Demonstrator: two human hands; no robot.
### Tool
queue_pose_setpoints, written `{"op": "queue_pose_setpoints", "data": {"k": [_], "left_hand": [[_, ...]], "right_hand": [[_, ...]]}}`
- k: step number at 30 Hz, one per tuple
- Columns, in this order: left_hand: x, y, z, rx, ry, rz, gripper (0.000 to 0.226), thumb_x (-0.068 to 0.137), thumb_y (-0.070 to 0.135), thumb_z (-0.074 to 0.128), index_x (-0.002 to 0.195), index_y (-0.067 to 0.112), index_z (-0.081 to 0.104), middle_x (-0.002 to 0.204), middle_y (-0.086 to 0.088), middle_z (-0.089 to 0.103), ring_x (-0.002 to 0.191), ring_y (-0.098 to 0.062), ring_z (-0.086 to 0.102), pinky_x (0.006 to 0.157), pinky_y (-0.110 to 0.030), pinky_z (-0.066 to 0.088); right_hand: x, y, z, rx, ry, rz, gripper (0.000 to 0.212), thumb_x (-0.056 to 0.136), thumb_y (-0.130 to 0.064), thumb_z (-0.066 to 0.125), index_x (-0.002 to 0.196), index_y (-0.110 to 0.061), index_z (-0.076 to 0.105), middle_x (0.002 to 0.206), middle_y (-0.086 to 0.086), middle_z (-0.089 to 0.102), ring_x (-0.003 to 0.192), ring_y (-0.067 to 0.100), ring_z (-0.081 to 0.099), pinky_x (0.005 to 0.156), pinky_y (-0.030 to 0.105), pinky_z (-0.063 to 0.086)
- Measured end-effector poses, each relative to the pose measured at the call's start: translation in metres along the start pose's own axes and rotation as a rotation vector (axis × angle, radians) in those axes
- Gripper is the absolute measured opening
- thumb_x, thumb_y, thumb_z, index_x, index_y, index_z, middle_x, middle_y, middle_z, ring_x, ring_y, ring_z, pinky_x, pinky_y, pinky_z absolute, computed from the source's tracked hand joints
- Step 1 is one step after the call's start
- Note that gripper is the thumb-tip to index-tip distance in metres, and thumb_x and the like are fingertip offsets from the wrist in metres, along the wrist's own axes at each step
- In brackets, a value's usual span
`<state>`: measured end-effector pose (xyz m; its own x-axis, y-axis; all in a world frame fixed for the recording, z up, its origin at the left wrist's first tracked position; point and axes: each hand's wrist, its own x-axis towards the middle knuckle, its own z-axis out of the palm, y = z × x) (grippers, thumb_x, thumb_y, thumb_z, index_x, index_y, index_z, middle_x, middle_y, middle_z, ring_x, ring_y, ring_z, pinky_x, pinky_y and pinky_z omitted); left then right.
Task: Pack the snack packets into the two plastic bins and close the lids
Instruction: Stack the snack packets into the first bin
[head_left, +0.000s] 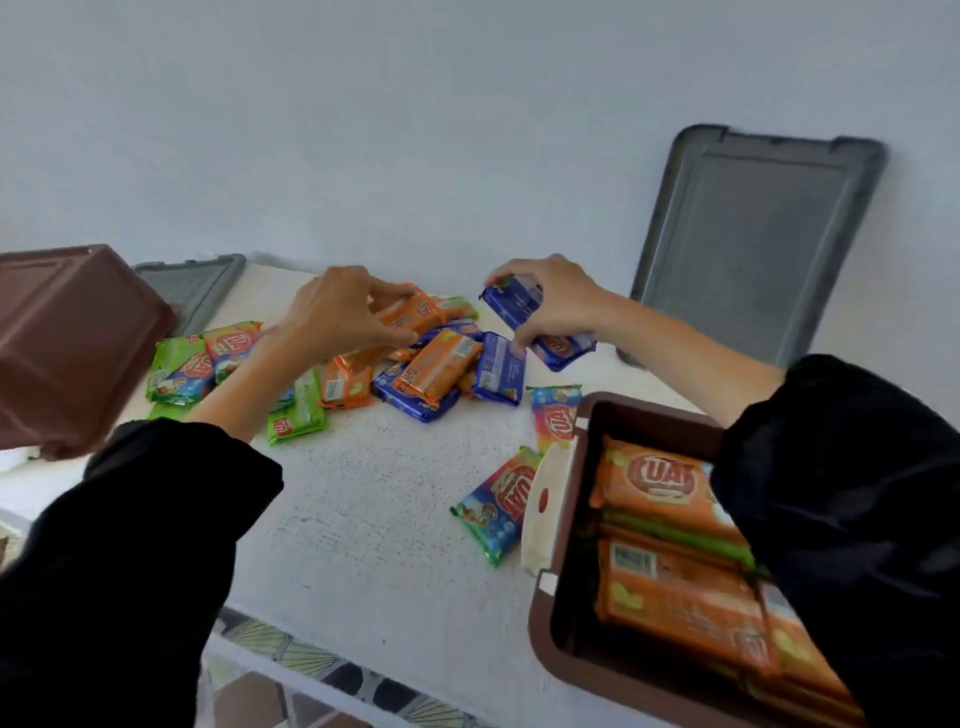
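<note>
Head view, packing in progress. The right bin (540, 639), brown and open, stands at the table's (374, 519) near right edge. It holds packed packets (660, 486), mostly orange and lying flat, with one green edge showing between them; the right sleeve hides part of the interior. A white latch (545, 499) hangs at its left rim. One loose packet (493, 512) lies just beside the latch, and a second packet (555, 415) lies near the bin's far corner. The left bin (72, 343) sits tilted at the table's left, its inside hidden. A flat lid (192, 286) lies behind it. A leaning lid (758, 244) rests against the wall (415, 130). The pile (436, 374) of unpacked packets lies mid-table. The left hand (343, 317) curls its fingers around an orange packet (418, 312) atop the pile. The right hand (553, 306) grasps a blue packet (558, 347), raised beside the pile.
</note>
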<state>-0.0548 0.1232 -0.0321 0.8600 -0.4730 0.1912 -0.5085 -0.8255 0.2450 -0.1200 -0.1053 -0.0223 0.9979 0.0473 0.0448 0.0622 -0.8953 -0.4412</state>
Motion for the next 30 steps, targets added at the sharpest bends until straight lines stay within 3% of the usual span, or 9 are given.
{"op": "queue_pose_setpoints", "data": {"k": [3,9,14,17,19,21,24,30], "left_hand": [[-0.013,0.063,-0.011,-0.042,-0.053,0.235,0.068,0.063,0.065,0.07,0.125,0.04,0.055,0.101,-0.001,0.062,0.088,-0.018,0.059,0.073,-0.036,0.048],[-0.064,0.167,-0.002,-0.047,-0.236,0.632,0.073,0.057,0.078,0.047,0.124,0.051,0.048,0.106,0.016,0.056,0.086,-0.004,0.053,0.061,-0.016,0.042],[-0.096,0.209,0.034,-0.023,-0.348,0.907,0.072,0.062,0.079,0.039,0.129,0.052,0.042,0.115,0.017,0.053,0.09,0.003,0.046,0.064,-0.009,0.037],[-0.107,0.219,0.056,0.037,-0.344,1.029,0.068,0.072,0.072,0.049,0.134,0.047,0.038,0.123,0.012,0.051,0.101,-0.001,0.047,0.06,-0.004,0.022],[-0.109,0.219,0.069,0.122,-0.369,1.053,0.067,0.078,0.067,0.05,0.139,0.047,0.031,0.128,0.011,0.045,0.111,-0.005,0.045,0.057,-0.005,0.019],[-0.11,0.216,0.079,0.168,-0.374,1.078,0.063,0.078,0.067,0.049,0.136,0.043,0.038,0.12,0.007,0.052,0.103,-0.008,0.053,0.058,-0.005,0.027],[-0.111,0.208,0.091,0.173,-0.27,1.132,0.062,0.07,0.069,0.04,0.119,0.037,0.059,0.093,0.007,0.066,0.074,-0.007,0.064,0.043,-0.017,0.047],[-0.111,0.207,0.099,0.206,-0.159,1.216,0.063,0.072,0.067,0.037,0.117,0.031,0.062,0.094,0.003,0.069,0.075,-0.014,0.066,0.046,-0.026,0.052]], "right_hand": [[-0.067,0.018,-0.038,-0.06,-0.005,0.002,0.071,0.064,-0.015,0.079,0.125,-0.035,0.049,0.111,0.003,0.045,0.1,0.018,0.041,0.075,0.03,0.038],[-0.203,0.049,-0.059,-0.082,-0.166,0.133,0.077,0.061,-0.025,0.085,0.12,-0.044,0.039,0.121,-0.001,0.045,0.107,0.017,0.048,0.092,0.033,0.046],[-0.268,0.074,-0.042,-0.057,-0.302,0.173,0.078,0.062,-0.032,0.083,0.117,-0.046,0.029,0.113,-0.022,0.04,0.104,-0.005,0.042,0.086,0.009,0.037],[-0.288,0.085,-0.022,-0.097,-0.284,0.175,0.075,0.068,-0.024,0.081,0.123,-0.042,0.034,0.125,-0.017,0.041,0.118,0.0,0.037,0.101,0.021,0.038],[-0.292,0.087,-0.014,-0.15,-0.252,0.143,0.074,0.07,-0.02,0.078,0.129,-0.038,0.037,0.135,-0.014,0.037,0.128,0.004,0.028,0.108,0.023,0.028],[-0.294,0.087,-0.011,-0.188,-0.246,0.121,0.074,0.074,-0.021,0.076,0.133,-0.037,0.035,0.139,-0.014,0.031,0.131,0.004,0.018,0.109,0.021,0.023],[-0.298,0.086,-0.006,-0.224,-0.254,0.125,0.072,0.079,-0.021,0.072,0.135,-0.04,0.03,0.14,-0.011,0.018,0.132,0.005,0.011,0.107,0.023,0.032],[-0.299,0.083,-0.002,-0.393,-0.309,0.06,0.067,0.085,-0.019,0.064,0.139,-0.04,0.03,0.139,-0.008,0.027,0.131,0.012,0.022,0.107,0.027,0.029]]}}
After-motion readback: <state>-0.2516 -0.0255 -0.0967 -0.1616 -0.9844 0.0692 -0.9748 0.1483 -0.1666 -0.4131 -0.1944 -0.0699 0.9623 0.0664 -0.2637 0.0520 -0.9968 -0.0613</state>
